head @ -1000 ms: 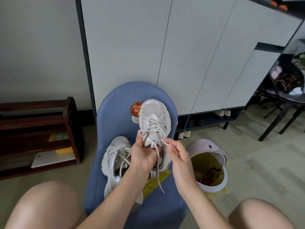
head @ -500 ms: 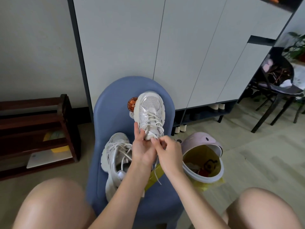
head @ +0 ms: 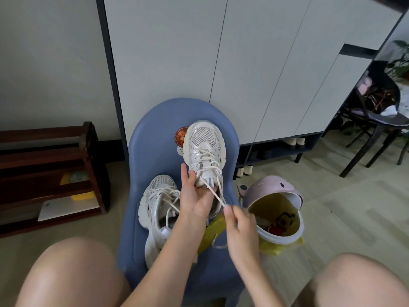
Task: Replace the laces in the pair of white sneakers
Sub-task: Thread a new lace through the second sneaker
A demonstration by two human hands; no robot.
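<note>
My left hand [head: 194,199] grips a white sneaker [head: 204,149] by its heel end, toe pointing away, above the blue chair. Its white lace [head: 215,194] runs taut from the upper eyelets down to my right hand [head: 240,227], which pinches the lace between thumb and fingertips; a slack length of it hangs below my right hand. The second white sneaker [head: 158,202] lies on the chair seat to the left, its laces loose, partly hidden behind my left forearm.
The blue chair [head: 155,156] stands between my knees. A yellow item [head: 213,229] lies on its seat. A pink bin [head: 274,209] with a yellow liner sits on the floor at right. A dark wooden rack [head: 51,173] is at left, cabinets behind, a black chair far right.
My right hand has drawn back from the sneaker's tongue toward me, pulling the lace out taut. My left hand keeps holding the sneaker up.
</note>
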